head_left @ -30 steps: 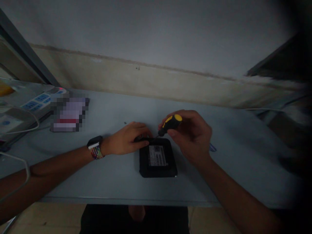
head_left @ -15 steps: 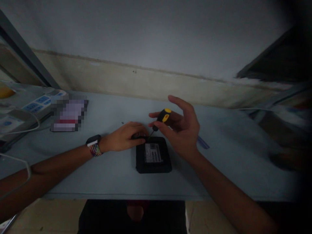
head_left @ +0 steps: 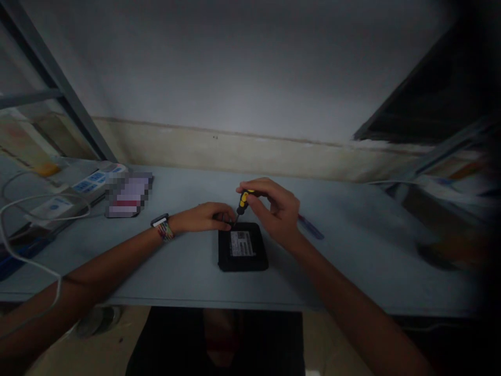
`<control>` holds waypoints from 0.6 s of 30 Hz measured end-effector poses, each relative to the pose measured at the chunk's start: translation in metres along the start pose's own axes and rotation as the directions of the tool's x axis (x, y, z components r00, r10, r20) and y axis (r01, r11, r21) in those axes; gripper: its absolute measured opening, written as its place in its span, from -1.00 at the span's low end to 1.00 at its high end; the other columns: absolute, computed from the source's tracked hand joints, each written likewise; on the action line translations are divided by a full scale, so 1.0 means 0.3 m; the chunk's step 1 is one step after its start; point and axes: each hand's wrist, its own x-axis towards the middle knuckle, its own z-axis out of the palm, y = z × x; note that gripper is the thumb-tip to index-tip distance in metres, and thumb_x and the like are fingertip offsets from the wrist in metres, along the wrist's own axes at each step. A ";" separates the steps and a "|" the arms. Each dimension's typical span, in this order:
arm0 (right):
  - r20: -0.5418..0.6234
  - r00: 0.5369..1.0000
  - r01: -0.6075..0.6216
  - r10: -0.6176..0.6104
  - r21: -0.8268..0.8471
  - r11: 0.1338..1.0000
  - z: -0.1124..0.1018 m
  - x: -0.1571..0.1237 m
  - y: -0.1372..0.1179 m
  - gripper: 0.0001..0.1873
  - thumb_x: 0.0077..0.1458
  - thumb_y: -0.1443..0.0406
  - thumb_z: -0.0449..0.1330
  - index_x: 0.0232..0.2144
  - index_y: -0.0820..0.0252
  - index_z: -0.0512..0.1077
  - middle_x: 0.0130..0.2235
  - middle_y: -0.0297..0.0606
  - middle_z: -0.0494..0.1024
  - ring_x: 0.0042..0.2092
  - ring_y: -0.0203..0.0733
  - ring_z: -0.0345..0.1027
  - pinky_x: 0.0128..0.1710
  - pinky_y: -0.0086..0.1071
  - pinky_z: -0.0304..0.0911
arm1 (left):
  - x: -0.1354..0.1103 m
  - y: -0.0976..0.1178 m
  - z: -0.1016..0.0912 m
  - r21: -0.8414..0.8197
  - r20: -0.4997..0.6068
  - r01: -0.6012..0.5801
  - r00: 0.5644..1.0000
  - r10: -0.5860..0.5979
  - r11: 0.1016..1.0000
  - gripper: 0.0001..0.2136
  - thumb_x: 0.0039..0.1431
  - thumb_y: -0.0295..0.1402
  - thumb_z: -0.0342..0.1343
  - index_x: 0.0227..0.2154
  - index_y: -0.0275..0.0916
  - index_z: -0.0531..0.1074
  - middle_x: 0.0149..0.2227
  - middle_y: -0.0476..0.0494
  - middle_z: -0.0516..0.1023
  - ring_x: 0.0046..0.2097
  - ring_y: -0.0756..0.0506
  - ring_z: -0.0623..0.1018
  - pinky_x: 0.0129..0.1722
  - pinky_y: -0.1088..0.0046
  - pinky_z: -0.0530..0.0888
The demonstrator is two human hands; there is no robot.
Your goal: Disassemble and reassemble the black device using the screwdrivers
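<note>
A flat black square box (head_left: 260, 248) lies on the table, a white printed label (head_left: 242, 244) on its upper face. In my right hand (head_left: 276, 209) is a small yellow and black screwdriver (head_left: 243, 201), tilted, its shaft pointing down at the box's far left corner. Thumb and fingers are wrapped around its handle. My left hand (head_left: 207, 216) rests at that same corner, thumb and curled fingers drawn together close to the screwdriver's tip. What they pinch, if anything, is too small and dark to make out.
A bluish, pen-like object (head_left: 311, 227) lies right of my right hand. On the left are a blurred-out phone (head_left: 129, 196), a power strip (head_left: 92, 183) and a white cable (head_left: 29, 258) looping over my left forearm. The wall (head_left: 235, 154) stands behind the table.
My right hand's raised forefinger has come down onto the screwdriver, and its fingers have closed around the handle. My left hand stays at the box's corner. The whole view has shifted slightly.
</note>
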 end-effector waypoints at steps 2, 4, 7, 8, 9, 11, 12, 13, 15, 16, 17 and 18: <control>0.000 0.997 0.077 -0.077 -0.073 0.994 -0.002 0.023 0.010 -0.86 0.27 0.31 0.36 -0.11 0.06 0.64 -0.26 -0.29 0.67 -0.34 -0.25 0.46 -0.36 -0.32 0.41 | 0.008 0.006 -0.005 -0.025 0.028 0.003 1.000 -0.002 1.000 -0.76 0.32 -0.19 0.22 -0.09 -0.25 0.52 -0.25 -0.05 0.54 -0.24 -0.07 0.50 -0.20 0.38 0.44; 0.024 0.994 0.107 -0.105 -0.104 0.989 0.001 0.043 0.018 -0.87 0.18 0.27 0.44 -0.21 0.08 0.60 -0.34 -0.35 0.57 -0.44 -0.32 0.29 -0.46 -0.36 0.28 | 0.014 0.007 -0.005 -0.028 0.029 0.004 1.000 -0.003 1.000 -0.77 0.30 -0.21 0.23 -0.12 -0.25 0.52 -0.29 -0.03 0.51 -0.27 -0.06 0.49 -0.23 0.39 0.43; 0.039 0.999 -0.008 0.011 -0.060 0.998 0.022 0.058 0.026 -0.75 0.09 0.22 0.52 -0.32 0.09 0.50 -0.36 -0.41 0.51 -0.47 -0.36 0.24 -0.50 -0.40 0.20 | 0.017 -0.003 0.001 -0.013 0.015 0.011 1.000 -0.011 1.000 -0.77 0.28 -0.21 0.24 -0.13 -0.26 0.53 -0.30 -0.03 0.50 -0.29 -0.05 0.48 -0.25 0.40 0.41; 0.038 0.996 -0.081 0.081 -0.008 0.997 0.033 0.058 0.029 -0.71 0.08 0.20 0.52 -0.33 0.09 0.46 -0.35 -0.41 0.52 -0.46 -0.37 0.27 -0.49 -0.41 0.20 | 0.016 -0.009 0.005 -0.010 0.008 0.014 1.000 -0.014 1.000 -0.76 0.28 -0.20 0.24 -0.13 -0.26 0.53 -0.30 -0.03 0.50 -0.28 -0.06 0.48 -0.25 0.41 0.41; 0.042 0.987 -0.155 0.153 0.058 0.986 0.044 0.057 0.032 -0.67 0.08 0.19 0.53 -0.32 0.09 0.43 -0.34 -0.42 0.54 -0.45 -0.36 0.31 -0.48 -0.41 0.22 | 0.014 -0.015 0.008 -0.005 0.000 0.016 1.000 -0.016 1.000 -0.74 0.29 -0.18 0.24 -0.11 -0.26 0.53 -0.28 -0.04 0.51 -0.27 -0.06 0.48 -0.25 0.41 0.40; 0.068 0.962 -0.271 0.263 0.181 0.945 0.063 0.054 0.036 -0.64 0.08 0.17 0.53 -0.27 0.08 0.42 -0.34 -0.42 0.59 -0.41 -0.33 0.39 -0.45 -0.41 0.27 | 0.009 -0.027 0.015 0.013 -0.023 0.013 1.000 -0.013 1.000 -0.72 0.30 -0.16 0.24 -0.10 -0.26 0.53 -0.26 -0.05 0.52 -0.25 -0.06 0.48 -0.23 0.40 0.40; 0.089 0.954 -0.300 0.287 0.214 0.930 0.068 0.053 0.037 -0.64 0.07 0.16 0.53 -0.25 0.09 0.44 -0.35 -0.41 0.59 -0.40 -0.32 0.42 -0.43 -0.40 0.29 | 0.007 -0.032 0.018 0.024 -0.036 0.008 0.999 -0.007 1.000 -0.72 0.31 -0.15 0.24 -0.10 -0.26 0.53 -0.26 -0.05 0.52 -0.25 -0.06 0.48 -0.22 0.40 0.40; 0.107 0.949 -0.313 0.296 0.224 0.923 0.070 0.051 0.036 -0.66 0.08 0.14 0.53 -0.26 0.10 0.47 -0.36 -0.41 0.59 -0.40 -0.31 0.42 -0.41 -0.39 0.30 | 0.005 -0.036 0.021 0.035 -0.049 0.003 0.999 -0.002 0.999 -0.72 0.31 -0.14 0.24 -0.10 -0.26 0.53 -0.26 -0.05 0.52 -0.25 -0.07 0.48 -0.22 0.39 0.41; 0.141 0.943 -0.327 0.302 0.217 0.920 0.065 0.047 0.031 -0.70 0.11 0.11 0.51 -0.31 0.12 0.53 -0.38 -0.39 0.57 -0.39 -0.30 0.41 -0.39 -0.37 0.31 | 0.001 -0.039 0.026 0.055 -0.069 0.005 0.998 -0.001 0.998 -0.71 0.31 -0.14 0.23 -0.09 -0.26 0.53 -0.27 -0.05 0.52 -0.25 -0.07 0.48 -0.21 0.39 0.42; 0.160 0.939 -0.333 0.303 0.224 0.916 0.059 0.044 0.028 -0.71 0.16 0.08 0.47 -0.34 0.13 0.54 -0.40 -0.39 0.55 -0.39 -0.31 0.40 -0.39 -0.38 0.31 | 0.000 -0.038 0.027 0.064 -0.075 0.006 0.997 -0.001 0.998 -0.70 0.32 -0.13 0.23 -0.08 -0.26 0.53 -0.27 -0.05 0.52 -0.26 -0.07 0.48 -0.22 0.39 0.42; 0.181 0.935 -0.344 0.306 0.242 0.907 0.052 0.041 0.024 -0.70 0.22 0.06 0.43 -0.34 0.14 0.55 -0.41 -0.39 0.54 -0.40 -0.32 0.38 -0.39 -0.38 0.30 | 0.000 -0.037 0.028 0.071 -0.081 0.006 0.997 0.000 0.997 -0.70 0.32 -0.13 0.23 -0.08 -0.27 0.53 -0.28 -0.05 0.52 -0.26 -0.07 0.48 -0.22 0.39 0.42; 0.201 0.929 -0.357 0.310 0.271 0.894 0.043 0.037 0.021 -0.70 0.29 0.04 0.36 -0.31 0.14 0.56 -0.42 -0.39 0.52 -0.41 -0.33 0.36 -0.41 -0.40 0.28 | -0.001 -0.034 0.029 0.077 -0.087 0.004 0.996 0.003 0.997 -0.69 0.32 -0.12 0.23 -0.08 -0.27 0.53 -0.28 -0.05 0.52 -0.27 -0.07 0.48 -0.24 0.39 0.41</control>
